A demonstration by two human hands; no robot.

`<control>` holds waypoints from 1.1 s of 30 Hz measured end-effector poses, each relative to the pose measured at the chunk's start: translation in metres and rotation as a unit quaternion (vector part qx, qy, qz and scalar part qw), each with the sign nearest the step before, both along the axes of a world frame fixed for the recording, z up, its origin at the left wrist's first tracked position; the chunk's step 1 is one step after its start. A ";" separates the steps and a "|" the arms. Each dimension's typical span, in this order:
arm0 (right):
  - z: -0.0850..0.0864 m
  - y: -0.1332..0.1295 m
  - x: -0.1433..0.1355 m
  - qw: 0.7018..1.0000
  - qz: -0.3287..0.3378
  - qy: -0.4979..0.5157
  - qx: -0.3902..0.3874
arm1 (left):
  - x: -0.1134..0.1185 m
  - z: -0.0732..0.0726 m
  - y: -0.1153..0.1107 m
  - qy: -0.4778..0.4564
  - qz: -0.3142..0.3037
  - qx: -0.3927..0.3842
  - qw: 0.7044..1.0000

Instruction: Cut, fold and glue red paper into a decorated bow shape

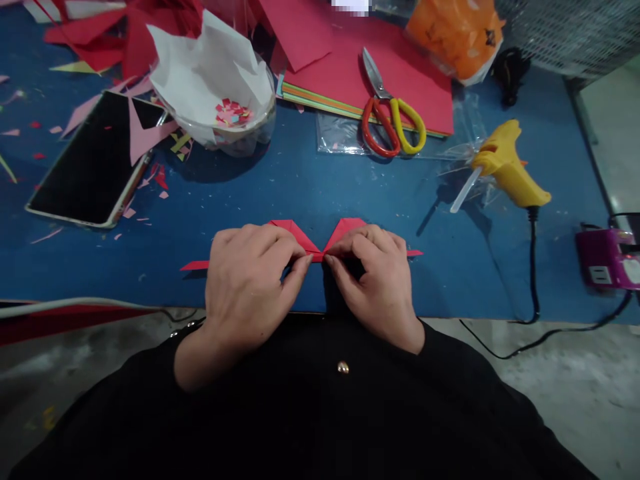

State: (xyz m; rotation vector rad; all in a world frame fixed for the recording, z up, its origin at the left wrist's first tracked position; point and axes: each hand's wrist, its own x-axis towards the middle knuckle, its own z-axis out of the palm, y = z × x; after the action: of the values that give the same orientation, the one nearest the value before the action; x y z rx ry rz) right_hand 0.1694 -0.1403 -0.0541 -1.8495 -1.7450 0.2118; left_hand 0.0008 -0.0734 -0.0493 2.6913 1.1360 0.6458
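A folded red paper (pixel 317 256) lies near the front edge of the blue table, with two angled flaps rising to a V at its middle and a thin strip end showing beyond each hand. My left hand (pixel 255 273) pinches it just left of the middle, thumb and index finger closed on it. From the other side my right hand (pixel 376 277) grips it close by, its fingertips a short gap from the left ones. Both palms hide much of the paper.
Behind are a paper-lined bowl (pixel 215 87), red paper sheets (pixel 340 67), scissors (pixel 383 100) and an orange bag (pixel 455 37). A phone (pixel 95 160) and scraps lie left. At right are a yellow glue gun (pixel 513 167), its cord and a purple box (pixel 607 257).
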 end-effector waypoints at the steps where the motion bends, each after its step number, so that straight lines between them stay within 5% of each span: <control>1: 0.000 0.000 0.000 1.000 0.000 -0.006 0.002 | 0.000 0.000 0.000 0.001 0.001 0.006 1.000; 21: 0.001 0.002 0.003 0.999 -0.003 -0.036 -0.015 | -0.001 0.000 -0.003 0.015 -0.013 0.061 0.998; 28: 0.001 0.004 0.002 0.998 0.009 -0.055 -0.017 | 0.000 -0.002 -0.005 0.022 -0.134 0.162 0.977; 33: 0.001 0.000 0.007 0.998 -0.003 -0.056 -0.009 | -0.003 0.000 -0.008 0.068 -0.167 0.203 0.962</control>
State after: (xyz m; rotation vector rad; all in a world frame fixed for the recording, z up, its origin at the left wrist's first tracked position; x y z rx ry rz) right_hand 0.1764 -0.1403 -0.0535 -1.9116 -1.8177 0.1252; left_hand -0.0024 -0.0818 -0.0495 3.2121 0.5926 0.7074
